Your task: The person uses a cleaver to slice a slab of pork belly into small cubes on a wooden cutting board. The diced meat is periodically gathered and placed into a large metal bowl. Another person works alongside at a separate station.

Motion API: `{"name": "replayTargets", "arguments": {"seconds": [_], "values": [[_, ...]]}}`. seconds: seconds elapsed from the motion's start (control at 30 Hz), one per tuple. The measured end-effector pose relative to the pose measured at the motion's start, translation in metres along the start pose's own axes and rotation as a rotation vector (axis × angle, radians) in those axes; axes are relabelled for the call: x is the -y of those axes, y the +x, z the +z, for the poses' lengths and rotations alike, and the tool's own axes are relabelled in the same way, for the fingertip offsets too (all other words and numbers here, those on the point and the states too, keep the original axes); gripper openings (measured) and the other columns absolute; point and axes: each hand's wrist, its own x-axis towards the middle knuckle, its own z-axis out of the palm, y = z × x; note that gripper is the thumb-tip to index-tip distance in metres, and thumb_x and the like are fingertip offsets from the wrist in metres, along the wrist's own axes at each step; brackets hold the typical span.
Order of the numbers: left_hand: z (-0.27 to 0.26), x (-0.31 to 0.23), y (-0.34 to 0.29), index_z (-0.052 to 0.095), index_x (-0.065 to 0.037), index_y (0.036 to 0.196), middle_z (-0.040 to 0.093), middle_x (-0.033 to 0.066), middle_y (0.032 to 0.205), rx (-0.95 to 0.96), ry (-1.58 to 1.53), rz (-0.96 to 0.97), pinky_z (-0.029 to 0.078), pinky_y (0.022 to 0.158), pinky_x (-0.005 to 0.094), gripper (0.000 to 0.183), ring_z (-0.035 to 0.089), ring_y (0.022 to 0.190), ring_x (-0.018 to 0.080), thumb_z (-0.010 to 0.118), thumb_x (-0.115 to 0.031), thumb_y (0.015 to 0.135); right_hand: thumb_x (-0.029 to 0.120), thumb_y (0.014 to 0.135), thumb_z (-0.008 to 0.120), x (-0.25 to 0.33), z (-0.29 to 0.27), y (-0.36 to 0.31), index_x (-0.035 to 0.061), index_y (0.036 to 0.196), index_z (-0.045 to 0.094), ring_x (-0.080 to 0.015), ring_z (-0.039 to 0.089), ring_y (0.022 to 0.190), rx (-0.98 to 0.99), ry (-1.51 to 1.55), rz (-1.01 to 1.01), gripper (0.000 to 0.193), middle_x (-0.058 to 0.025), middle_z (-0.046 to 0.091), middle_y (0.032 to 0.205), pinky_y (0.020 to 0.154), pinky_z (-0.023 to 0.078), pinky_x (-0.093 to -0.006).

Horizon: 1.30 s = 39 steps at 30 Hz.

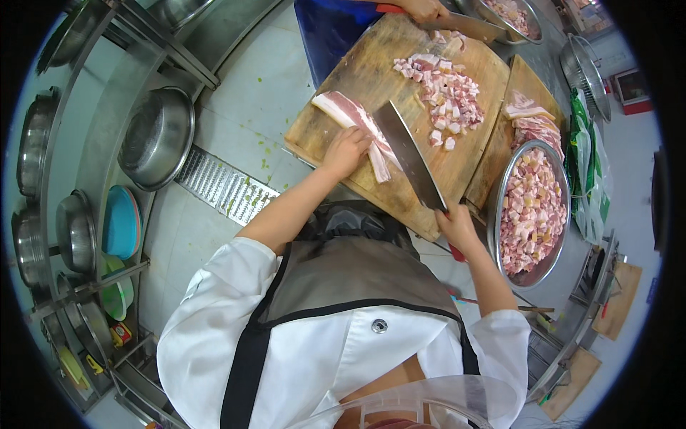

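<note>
Along the left side of the gray metal counter (544,71) sits a big wooden board (371,57). Just past its right edge stands a large steel bowl (532,277), full of little meat cubes. On the board is a long cleaver (411,157), with its handle over the near right corner. The right hand (455,222) has its grip wrapped around that handle. A pink and white meat strip (346,111) lies near the board's left corner. The left hand (348,152) has its grip on it, holding it down. The blade is just beside the strip; I can't tell if they touch. A pile of cubes (454,96) sits toward the far right edge, with a few loose cubes (449,144) at its near end. It looks like the cutting step. I think the next move needs fingertips tucked back and a straight push down.
</note>
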Motion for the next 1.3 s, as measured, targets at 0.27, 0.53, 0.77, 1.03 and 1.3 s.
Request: {"name": "replayTargets", "arguments": {"seconds": [0.27,0.53,0.77,1.03,1.3], "values": [[-0.004,0.008,-0.001,0.06,-0.002,0.098,0.057,0.0103,0.109,0.033,-0.016,-0.116,0.04,0.092,0.0387,0.027,0.05,0.106,0.0296,0.064,-0.013,0.073,0.009,0.08,0.049,0.045,0.043,0.093,-0.0006,0.102,0.06,-0.0275,0.062,0.055,-0.025,-0.111,-0.157,0.026,-0.0208,0.06,0.064,0.055,0.049,-0.0398],[-0.001,0.055,0.027,0.044,0.005,0.122,0.039,0.0251,0.128,-0.247,0.066,-0.64,0.033,0.1,0.0437,0.065,0.038,0.117,0.0412,0.074,-0.018,0.068,0.013,0.075,0.053,0.076,0.042,0.128,0.0011,0.099,0.061,-0.0421,0.06,0.074,0.084,-0.202,-0.135,0.027,-0.0277,0.06,0.077,0.069,0.048,-0.0491],[-0.002,0.079,0.037,0.044,0.005,0.123,0.043,0.0239,0.123,-0.192,-0.045,-0.668,0.037,0.098,0.0413,0.075,0.043,0.113,0.0395,0.079,-0.021,0.062,0.013,0.075,0.053,0.076,0.045,0.136,0.0003,0.097,0.061,-0.0422,0.06,0.077,0.151,-0.193,-0.094,0.027,-0.0287,0.06,0.078,0.071,0.048,-0.0491],[-0.014,0.08,0.043,0.049,0.005,0.115,0.046,0.021,0.116,-0.068,-0.074,-0.703,0.041,0.093,0.0409,0.064,0.046,0.109,0.0379,0.077,-0.016,0.062,0.008,0.078,0.049,0.086,0.024,0.139,-0.0038,0.092,0.059,-0.033,0.063,0.057,0.251,-0.198,-0.125,0.021,-0.0237,0.059,0.064,0.057,0.05,-0.0414],[-0.003,0.083,0.042,0.05,0.006,0.11,0.045,0.021,0.115,-0.073,-0.053,-0.62,0.041,0.092,0.0405,0.05,0.046,0.108,0.0387,0.072,-0.011,0.067,0.009,0.078,0.051,0.11,0.055,0.196,-0.0075,0.09,0.06,-0.0379,0.063,0.063,0.297,-0.229,-0.021,0.022,-0.0261,0.06,0.066,0.061,0.051,-0.043]]}}
